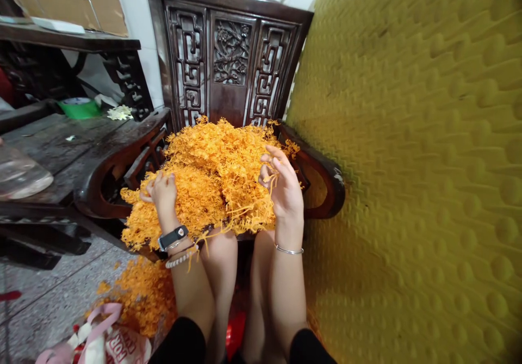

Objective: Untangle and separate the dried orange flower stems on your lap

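Observation:
A heap of frilly orange strands (228,162), like plastic flower pieces, covers the seat of a dark carved wooden chair (230,73). On the left side of the heap rests my left hand (163,194), its fingers apart and touching the strands; their tips are partly hidden. My right hand (285,182) is raised at the heap's right edge, with curled fingers and the thumb closed around a thin orange strand (272,183). More loose strands trail across the heap's front edge between my wrists.
A dark wooden side table (36,141) on the left bears a green tape roll (79,107) and a clear plastic container (20,173). A yellow bumpy mat (416,152) stands at right. On the floor lie another orange pile (142,293) and a printed bag (124,347).

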`<state>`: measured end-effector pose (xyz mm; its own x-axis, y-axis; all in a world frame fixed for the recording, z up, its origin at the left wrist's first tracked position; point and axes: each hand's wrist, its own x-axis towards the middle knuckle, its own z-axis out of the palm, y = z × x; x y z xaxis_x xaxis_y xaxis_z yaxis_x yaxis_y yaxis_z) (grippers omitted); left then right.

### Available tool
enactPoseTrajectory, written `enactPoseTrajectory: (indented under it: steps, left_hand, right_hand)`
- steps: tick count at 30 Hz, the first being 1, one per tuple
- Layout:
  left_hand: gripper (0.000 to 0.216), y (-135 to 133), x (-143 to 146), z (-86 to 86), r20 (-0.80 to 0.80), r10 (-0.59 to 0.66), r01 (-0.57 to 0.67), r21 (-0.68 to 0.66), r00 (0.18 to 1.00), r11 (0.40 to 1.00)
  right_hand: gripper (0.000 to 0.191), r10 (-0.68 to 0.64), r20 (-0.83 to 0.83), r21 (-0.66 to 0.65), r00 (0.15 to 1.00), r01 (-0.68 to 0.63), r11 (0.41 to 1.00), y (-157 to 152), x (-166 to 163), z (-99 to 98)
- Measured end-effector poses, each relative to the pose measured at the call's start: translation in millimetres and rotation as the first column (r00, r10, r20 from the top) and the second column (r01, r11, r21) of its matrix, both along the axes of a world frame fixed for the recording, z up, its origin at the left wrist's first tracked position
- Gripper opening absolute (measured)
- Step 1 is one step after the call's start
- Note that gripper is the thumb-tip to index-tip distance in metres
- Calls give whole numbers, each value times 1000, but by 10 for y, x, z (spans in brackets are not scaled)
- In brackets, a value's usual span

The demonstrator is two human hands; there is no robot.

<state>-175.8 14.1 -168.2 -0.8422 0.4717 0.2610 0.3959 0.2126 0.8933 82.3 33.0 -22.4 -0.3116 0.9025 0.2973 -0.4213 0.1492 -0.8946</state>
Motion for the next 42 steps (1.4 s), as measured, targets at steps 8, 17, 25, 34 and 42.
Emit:
enactPoseTrajectory:
  steps: [8, 17, 25, 34, 42]
  left_hand:
    - [61, -104, 51, 69, -84, -149, 122, -267, 985, 956]
    - [31, -625, 449, 1031, -289, -660, 719, 225, 694, 658]
    - [24, -443, 1162, 1333, -338, -884, 918, -116, 322, 379]
    - [16, -275, 1255, 1305, -310, -916, 964, 7, 255, 266]
    - [19, -251, 1171, 1216, -163, -817, 811, 332, 552, 482]
  right_hand:
    - [27, -162, -197, -31, 967, 159, 987, 34, 122, 19]
    - [39, -277, -453, -29, 848, 296, 955, -22, 170, 70]
    - [38, -146, -518, 18, 843, 182, 983, -134, 21, 77]
    - [40, -44, -457, -32, 888, 34, 999, -51, -12, 21]
    - [27, -96, 122, 190, 988, 72, 979, -14, 388, 44]
